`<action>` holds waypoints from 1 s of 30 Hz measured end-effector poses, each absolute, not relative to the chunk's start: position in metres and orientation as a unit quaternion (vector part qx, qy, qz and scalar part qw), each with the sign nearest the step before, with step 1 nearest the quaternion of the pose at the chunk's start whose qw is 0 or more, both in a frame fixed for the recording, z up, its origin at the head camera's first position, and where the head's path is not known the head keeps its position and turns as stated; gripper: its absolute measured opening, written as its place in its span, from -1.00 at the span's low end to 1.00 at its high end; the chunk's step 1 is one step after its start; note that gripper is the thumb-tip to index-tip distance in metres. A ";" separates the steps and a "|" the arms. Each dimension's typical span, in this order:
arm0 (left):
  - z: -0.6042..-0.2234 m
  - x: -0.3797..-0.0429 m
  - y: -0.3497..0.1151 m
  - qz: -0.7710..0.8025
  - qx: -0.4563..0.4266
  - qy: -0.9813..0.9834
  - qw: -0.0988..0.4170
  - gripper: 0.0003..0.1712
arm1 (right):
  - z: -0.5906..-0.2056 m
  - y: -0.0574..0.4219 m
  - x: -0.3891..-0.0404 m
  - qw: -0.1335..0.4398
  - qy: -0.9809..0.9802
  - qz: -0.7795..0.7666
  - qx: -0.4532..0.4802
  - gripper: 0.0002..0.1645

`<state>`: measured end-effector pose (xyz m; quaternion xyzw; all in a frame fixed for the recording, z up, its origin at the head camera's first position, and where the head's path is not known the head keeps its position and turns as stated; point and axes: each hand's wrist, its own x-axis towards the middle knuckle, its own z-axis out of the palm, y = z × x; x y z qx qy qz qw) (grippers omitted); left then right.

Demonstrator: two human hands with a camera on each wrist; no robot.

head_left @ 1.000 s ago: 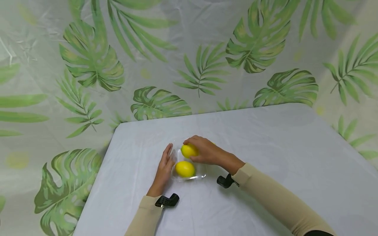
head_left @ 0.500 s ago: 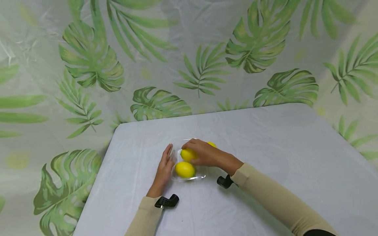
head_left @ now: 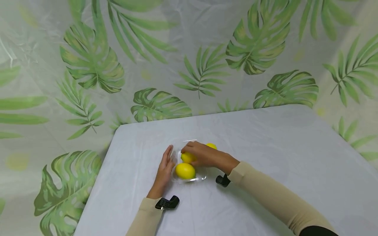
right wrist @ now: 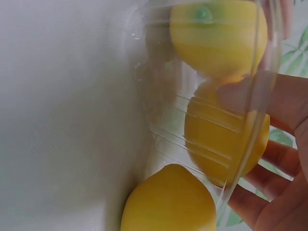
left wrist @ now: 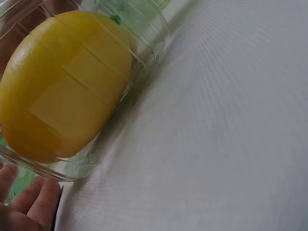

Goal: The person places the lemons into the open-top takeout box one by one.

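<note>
A clear plastic container point(head_left: 200, 179) stands on the table with two yellow lemons inside. My right hand point(head_left: 208, 155) reaches in from the right and grips the farther lemon point(head_left: 187, 157); the right wrist view shows the thumb and fingers round that lemon point(right wrist: 211, 132), low within the walls. The nearer lemon point(head_left: 185, 171) lies at the front of the container, seen large through the clear wall in the left wrist view. My left hand point(head_left: 163, 170) rests along the container's left side, fingers straight. A third lemon point(right wrist: 168, 204) sits outside, close to the container's right wall, partly hidden behind my right hand in the head view.
A white cloth covers the table point(head_left: 265, 137). Behind it hangs a leaf-printed curtain point(head_left: 200, 75), close to the table's far edge. Black wrist cameras point(head_left: 167, 202) stick out from both cuffs near the tabletop.
My right hand has moved slightly down and towards me with the lemon, deeper into the container. More of the third lemon shows behind it. My left hand has stayed at the container's side.
</note>
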<state>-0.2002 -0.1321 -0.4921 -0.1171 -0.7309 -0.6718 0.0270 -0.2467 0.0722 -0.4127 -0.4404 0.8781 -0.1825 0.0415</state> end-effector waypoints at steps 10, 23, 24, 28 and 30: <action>-0.486 -0.196 -0.131 -0.673 -0.125 -0.729 0.024 -0.26 | -0.418 0.072 -0.245 0.034 0.874 -0.166 -0.455 -0.48; -0.473 -0.192 -0.129 -0.684 -0.123 -0.719 0.015 -0.26 | -0.419 0.072 -0.245 0.021 0.875 -0.139 -0.463 -0.49; -0.470 -0.190 -0.129 -0.687 -0.122 -0.716 0.011 -0.26 | -0.419 0.072 -0.245 0.021 0.875 -0.136 -0.464 -0.49; -0.461 -0.185 -0.127 -0.684 -0.120 -0.720 0.006 -0.26 | -0.417 0.072 -0.245 0.023 0.877 -0.125 -0.463 -0.53; -0.460 -0.183 -0.127 -0.681 -0.117 -0.723 0.005 -0.27 | -0.416 0.072 -0.245 0.029 0.879 -0.121 -0.461 -0.54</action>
